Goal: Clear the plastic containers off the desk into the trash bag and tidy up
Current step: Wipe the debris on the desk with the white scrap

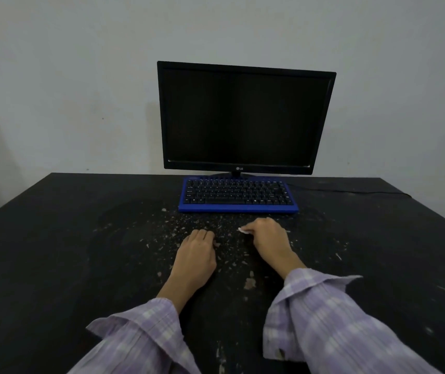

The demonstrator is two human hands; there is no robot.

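Both my hands rest on the black desk (pixel 54 238) in front of the keyboard. My left hand (pixel 198 252) lies knuckles up with its fingers curled under, and the fingertips touch the desk; whether it holds anything is hidden. My right hand (pixel 267 238) pinches a small white scrap (pixel 243 231) between thumb and fingers just above the desk. Pale crumbs and flecks (pixel 183 225) are scattered over the desk around both hands. No plastic container and no trash bag is in view.
A blue keyboard with black keys (pixel 237 195) lies just beyond my hands. Behind it stands a dark monitor (pixel 245 117) against the grey wall. A black cable (pixel 351 190) runs to the right along the desk's back edge.
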